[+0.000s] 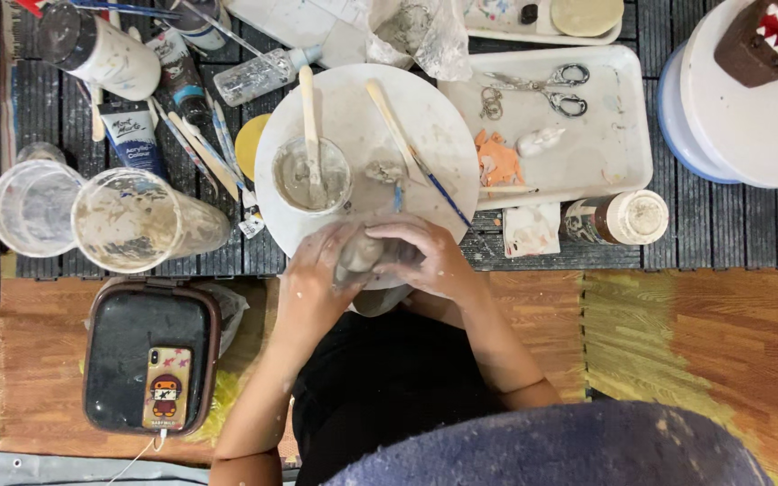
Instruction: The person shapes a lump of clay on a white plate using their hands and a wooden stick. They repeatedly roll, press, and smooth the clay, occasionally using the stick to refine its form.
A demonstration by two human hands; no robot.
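Both hands meet over the near edge of a round white turntable [425, 117], clasped around a lump of grey clay [359, 255]. The left hand [312, 279] cups it from the side and the right hand [429, 256] curls over the top, so most of the clay is hidden; only a smooth, dull grey bulge shows between the fingers [398, 229], and its full shape cannot be made out. Clay smears dust both hands.

Just beyond the fingers, on the turntable, stands a small clear cup of grey slip [312, 175] with a wooden stick [308, 117] leaning in it. Beside it lie another flat wooden stick and a blue-handled brush [438, 184]. Further off, to the right, a white plastic tray [610, 144] holds metal scissors [542, 87] and orange scraps [497, 162]. Left of the fingers, two cloudy plastic cups [137, 220] lie on the dark slatted table [722, 225].
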